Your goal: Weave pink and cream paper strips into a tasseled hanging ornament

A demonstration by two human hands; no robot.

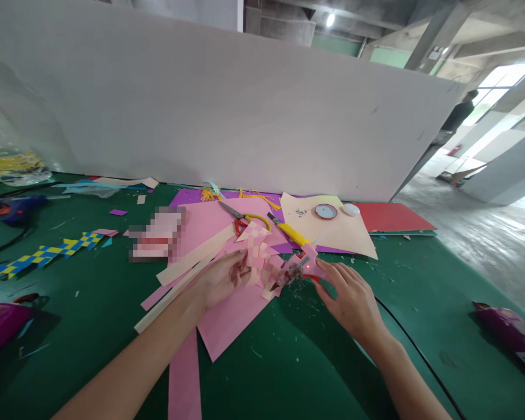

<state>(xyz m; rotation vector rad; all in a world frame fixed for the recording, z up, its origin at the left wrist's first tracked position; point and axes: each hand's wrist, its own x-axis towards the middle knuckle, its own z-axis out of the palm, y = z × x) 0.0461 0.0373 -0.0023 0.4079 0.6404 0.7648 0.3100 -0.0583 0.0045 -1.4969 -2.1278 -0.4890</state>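
Note:
My left hand (221,280) pinches a woven piece of pink and cream paper strips (259,252), which lies over a large pink sheet (227,318) on the green table (91,326). To its right, my right hand (347,294) grips a pink glue gun (304,265) with a small red light; the nozzle end of the gun points left at the woven piece. A black cord (413,344) runs from the gun past my right wrist. Long cream strips (192,259) lie beside my left hand.
Behind the hands lie red-handled scissors (240,219), a yellow utility knife (289,230), purple, cream and red sheets, and a round tin (326,211) with its lid. A yellow-blue woven strip (44,254) lies left. Magenta objects sit at both table edges. A white board stands behind.

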